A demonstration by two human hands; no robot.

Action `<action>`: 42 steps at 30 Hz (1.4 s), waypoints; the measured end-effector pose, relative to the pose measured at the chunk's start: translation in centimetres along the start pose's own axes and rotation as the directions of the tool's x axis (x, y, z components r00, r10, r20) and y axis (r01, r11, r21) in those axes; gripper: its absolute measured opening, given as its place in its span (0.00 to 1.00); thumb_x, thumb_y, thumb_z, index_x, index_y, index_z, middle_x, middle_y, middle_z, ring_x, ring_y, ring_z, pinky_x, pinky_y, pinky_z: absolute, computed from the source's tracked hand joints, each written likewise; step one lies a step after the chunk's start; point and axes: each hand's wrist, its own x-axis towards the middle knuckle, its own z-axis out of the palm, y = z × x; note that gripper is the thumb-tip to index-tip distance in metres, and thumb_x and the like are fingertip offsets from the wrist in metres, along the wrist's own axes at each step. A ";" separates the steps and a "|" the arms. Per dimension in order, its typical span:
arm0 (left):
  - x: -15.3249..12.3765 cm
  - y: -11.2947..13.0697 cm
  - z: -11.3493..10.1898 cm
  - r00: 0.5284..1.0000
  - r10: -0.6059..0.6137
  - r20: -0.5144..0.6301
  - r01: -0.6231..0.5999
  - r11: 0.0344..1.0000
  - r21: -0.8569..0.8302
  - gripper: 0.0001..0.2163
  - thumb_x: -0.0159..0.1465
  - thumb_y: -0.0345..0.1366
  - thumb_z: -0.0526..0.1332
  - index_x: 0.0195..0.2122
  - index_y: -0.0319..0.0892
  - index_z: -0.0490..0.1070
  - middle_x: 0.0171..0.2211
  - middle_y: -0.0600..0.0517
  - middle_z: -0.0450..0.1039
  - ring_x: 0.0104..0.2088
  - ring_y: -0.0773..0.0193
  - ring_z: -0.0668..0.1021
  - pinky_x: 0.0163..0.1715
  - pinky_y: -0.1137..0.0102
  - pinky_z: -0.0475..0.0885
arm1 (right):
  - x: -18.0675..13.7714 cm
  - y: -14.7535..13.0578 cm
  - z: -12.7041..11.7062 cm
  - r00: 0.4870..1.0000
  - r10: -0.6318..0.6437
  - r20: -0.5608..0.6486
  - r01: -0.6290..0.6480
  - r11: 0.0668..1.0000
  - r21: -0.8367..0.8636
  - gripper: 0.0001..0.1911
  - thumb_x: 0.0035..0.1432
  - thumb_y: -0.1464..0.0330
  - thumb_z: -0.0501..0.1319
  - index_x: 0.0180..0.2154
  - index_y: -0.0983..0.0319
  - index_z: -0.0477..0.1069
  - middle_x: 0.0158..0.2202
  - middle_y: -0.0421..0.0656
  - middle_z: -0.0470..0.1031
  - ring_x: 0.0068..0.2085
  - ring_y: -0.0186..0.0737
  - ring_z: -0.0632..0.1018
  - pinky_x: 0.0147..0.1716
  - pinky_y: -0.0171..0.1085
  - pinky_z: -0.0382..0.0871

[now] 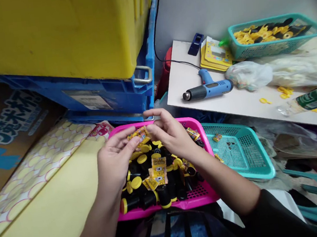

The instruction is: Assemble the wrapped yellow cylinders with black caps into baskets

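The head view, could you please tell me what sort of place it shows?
Probably an assembly or packing workshop, judging by the pink basket of yellow-capped black containers, the blue heat gun, and stacked crates.

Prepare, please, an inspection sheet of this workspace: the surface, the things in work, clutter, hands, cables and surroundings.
Surface: white table bears a blue heat gun and a teal basket of yellow and black parts.
Job's things: pink basket holds black containers with yellow caps, and yellow printed labels.
Clutter: plastic bag and a bottle lying on its side, both on the table.
Hands: left hand pinches a yellow printed piece between its fingers; right hand is beside it, contact unclear.
Cables: black cable runs from the heat gun.
Surroundings: yellow crate above a blue crate; cardboard box at left.
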 end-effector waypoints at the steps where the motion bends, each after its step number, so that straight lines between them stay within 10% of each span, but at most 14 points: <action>1: 0.1 -0.2 -0.3 0.999 0.006 -0.044 -0.004 0.999 0.041 0.16 0.51 0.39 0.73 0.40 0.42 0.79 0.28 0.53 0.80 0.27 0.65 0.80 0.33 0.70 0.78 | 0.1 0.4 -0.1 1.000 -0.024 0.017 0.026 0.995 -0.097 0.15 0.68 0.65 0.53 0.54 0.61 0.63 0.31 0.39 0.70 0.33 0.33 0.72 0.37 0.35 0.69; 5: 0.4 -0.9 -1.4 0.977 0.071 -0.201 -0.039 0.986 0.161 0.13 0.51 0.41 0.74 0.35 0.41 0.81 0.26 0.53 0.81 0.23 0.65 0.79 0.29 0.70 0.77 | 1.0 2.8 0.0 0.907 -0.107 0.408 0.332 0.776 -0.536 0.16 0.62 0.78 0.55 0.49 0.62 0.71 0.46 0.47 0.73 0.48 0.42 0.71 0.50 0.44 0.66; 8: 0.5 -1.3 -2.1 0.980 0.070 -0.189 -0.043 0.989 0.143 0.12 0.51 0.41 0.73 0.34 0.41 0.82 0.29 0.51 0.82 0.28 0.62 0.82 0.34 0.68 0.79 | 1.6 4.1 0.5 0.793 -0.113 0.598 0.512 0.657 -0.554 0.13 0.61 0.78 0.56 0.45 0.61 0.74 0.46 0.48 0.74 0.47 0.42 0.70 0.50 0.45 0.66; 12: 0.3 -1.8 -3.0 0.991 -0.015 -0.136 0.020 0.999 0.035 0.11 0.50 0.41 0.74 0.32 0.42 0.82 0.30 0.50 0.83 0.30 0.61 0.82 0.35 0.69 0.79 | 1.2 3.6 -0.1 0.926 -0.205 0.317 0.330 0.848 -0.415 0.12 0.55 0.74 0.61 0.43 0.64 0.68 0.43 0.48 0.71 0.43 0.38 0.72 0.44 0.39 0.70; 16: -0.1 -2.6 -3.3 0.991 -0.118 -0.063 0.116 0.993 -0.031 0.14 0.48 0.42 0.75 0.33 0.41 0.82 0.29 0.50 0.83 0.26 0.64 0.81 0.30 0.70 0.79 | -0.2 2.0 -1.6 1.000 0.020 0.012 -0.022 0.976 0.215 0.18 0.55 0.64 0.64 0.45 0.60 0.62 0.38 0.42 0.71 0.33 0.31 0.75 0.33 0.33 0.72; 20: -0.3 -2.9 -2.6 0.993 -0.121 -0.003 0.121 0.990 -0.069 0.14 0.48 0.42 0.76 0.33 0.42 0.83 0.30 0.50 0.83 0.26 0.64 0.81 0.30 0.71 0.79 | -1.0 1.6 -2.0 0.980 0.157 0.119 -0.195 0.860 0.472 0.20 0.52 0.61 0.69 0.41 0.61 0.65 0.32 0.38 0.72 0.29 0.29 0.76 0.30 0.29 0.71; 28: -0.7 -3.2 -2.2 0.995 -0.086 0.052 0.089 0.994 -0.069 0.12 0.49 0.43 0.75 0.33 0.46 0.83 0.36 0.51 0.84 0.32 0.65 0.82 0.33 0.75 0.79 | -1.4 2.8 -2.3 0.941 0.228 0.251 -0.313 0.870 0.381 0.21 0.50 0.58 0.71 0.41 0.64 0.71 0.29 0.39 0.75 0.28 0.27 0.75 0.31 0.29 0.69; 37: -1.1 -2.3 -1.3 0.968 -0.154 0.198 0.168 0.984 -0.057 0.15 0.49 0.38 0.76 0.38 0.47 0.82 0.34 0.53 0.83 0.29 0.69 0.82 0.32 0.76 0.80 | -2.2 3.1 -0.6 0.988 0.086 0.127 -0.114 0.965 0.237 0.18 0.49 0.63 0.72 0.41 0.62 0.74 0.42 0.43 0.76 0.44 0.35 0.76 0.45 0.36 0.70; 42: -1.9 -1.7 -0.4 0.950 -0.208 0.234 0.249 0.954 -0.164 0.16 0.44 0.35 0.78 0.35 0.45 0.82 0.36 0.52 0.83 0.33 0.66 0.82 0.33 0.74 0.81 | -2.9 3.6 1.4 0.943 0.160 0.292 -0.319 0.687 0.653 0.20 0.57 0.55 0.66 0.45 0.60 0.70 0.44 0.42 0.74 0.41 0.32 0.76 0.42 0.33 0.71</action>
